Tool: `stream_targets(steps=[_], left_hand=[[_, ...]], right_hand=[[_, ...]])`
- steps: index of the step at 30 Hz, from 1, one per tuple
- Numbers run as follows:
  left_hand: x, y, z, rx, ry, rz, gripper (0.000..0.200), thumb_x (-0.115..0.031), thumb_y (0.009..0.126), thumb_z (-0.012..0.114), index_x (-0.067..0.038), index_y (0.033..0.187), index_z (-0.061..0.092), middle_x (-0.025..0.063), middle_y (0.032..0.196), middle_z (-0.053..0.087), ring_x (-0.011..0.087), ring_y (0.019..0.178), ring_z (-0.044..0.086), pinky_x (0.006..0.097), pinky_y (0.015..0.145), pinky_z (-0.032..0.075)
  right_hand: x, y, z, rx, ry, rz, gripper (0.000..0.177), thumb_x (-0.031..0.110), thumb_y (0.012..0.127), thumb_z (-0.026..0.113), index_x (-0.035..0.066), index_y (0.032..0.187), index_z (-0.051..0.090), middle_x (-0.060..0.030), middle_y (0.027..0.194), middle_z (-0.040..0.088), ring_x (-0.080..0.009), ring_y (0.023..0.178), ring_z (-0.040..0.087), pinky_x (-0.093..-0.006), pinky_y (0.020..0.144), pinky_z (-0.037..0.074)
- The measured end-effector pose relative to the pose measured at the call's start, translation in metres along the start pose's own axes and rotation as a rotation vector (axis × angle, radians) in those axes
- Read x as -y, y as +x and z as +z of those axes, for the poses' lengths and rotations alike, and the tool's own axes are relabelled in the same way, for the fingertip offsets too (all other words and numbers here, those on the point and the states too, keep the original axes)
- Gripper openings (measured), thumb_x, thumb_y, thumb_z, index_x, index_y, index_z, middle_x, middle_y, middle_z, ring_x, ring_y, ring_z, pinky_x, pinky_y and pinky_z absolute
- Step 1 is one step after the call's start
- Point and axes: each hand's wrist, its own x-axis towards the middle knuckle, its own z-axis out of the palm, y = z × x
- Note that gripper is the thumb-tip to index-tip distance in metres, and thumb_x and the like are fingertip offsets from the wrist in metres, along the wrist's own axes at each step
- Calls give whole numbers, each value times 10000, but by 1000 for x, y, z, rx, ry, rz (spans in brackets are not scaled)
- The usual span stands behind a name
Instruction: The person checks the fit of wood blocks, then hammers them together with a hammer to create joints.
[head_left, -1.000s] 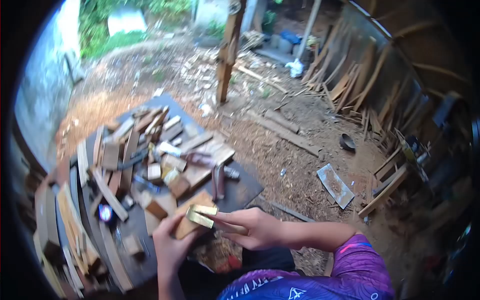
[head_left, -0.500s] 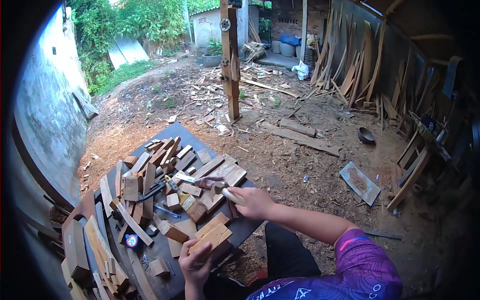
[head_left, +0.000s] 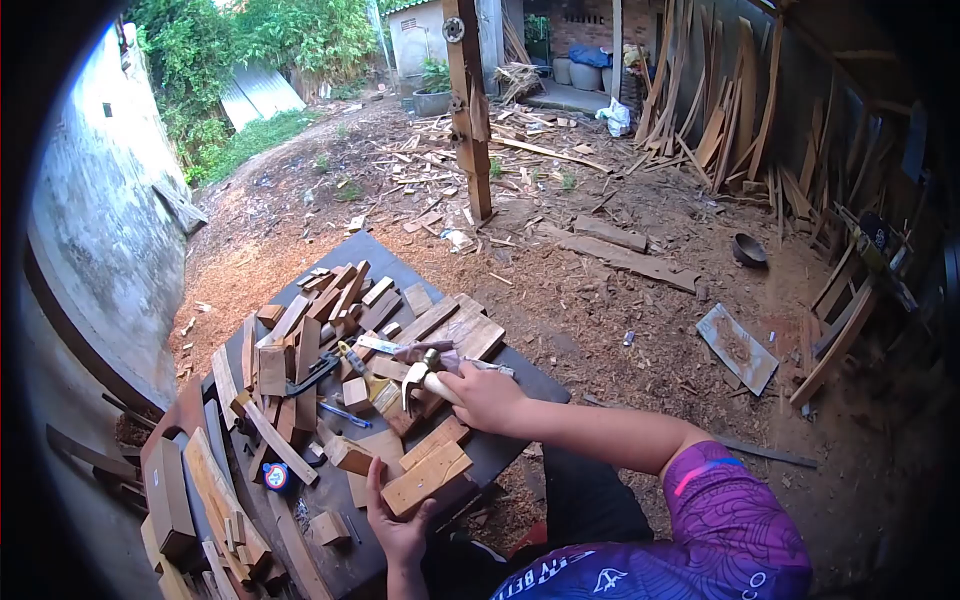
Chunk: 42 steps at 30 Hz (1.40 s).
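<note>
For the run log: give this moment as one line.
right hand: grips claw hammer | left hand: holds wooden block | surface: dark table

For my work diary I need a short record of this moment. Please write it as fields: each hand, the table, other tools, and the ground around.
left hand: left hand grips a flat wood block at the near edge of the table
right hand: right hand holds a hammer by the handle, its head above the wood pieces
table: dark table, crowded with wood scraps
other tools: a round blue tape measure, as it seems
ground: sawdust and offcuts around a wooden post
</note>
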Motion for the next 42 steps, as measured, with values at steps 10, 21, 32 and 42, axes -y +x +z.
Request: stream_targets(steps=[10,21,32,42], left_hand=[[16,-13,-23,74,-148,-220,699,-387,839,980,26,1305,662,57,1166,750,144,1089,715,299,984,557],[20,-12,-25,98,-240,-251,590,-358,823,996,-27,1159,641,23,1092,738,93,1006,693,267,910,551],[16,-7,-24,113,-202,-238,581,-380,852,974,-22,1169,643,22,1095,735,90,1003,689,263,912,542],[13,-5,-24,131,-199,-243,563,-363,868,962,-19,1175,639,30,1108,740,101,1023,698,268,924,546]], right_hand=[[-2,-19,-9,-78,-18,-38,493,277,932,777,98,1360,608,-171,1188,615,-378,1139,673,-489,882,605],[49,-70,-34,-5,599,-494,680,310,960,834,59,1536,574,-195,1333,682,-374,1259,654,-452,1126,501],[50,-70,-6,-65,726,-289,544,199,824,895,51,1317,718,-176,1225,756,-354,1162,735,-435,1048,563],[56,-76,-6,-103,712,-220,563,212,789,904,62,1306,739,-178,1220,766,-356,1159,745,-426,1034,574]])
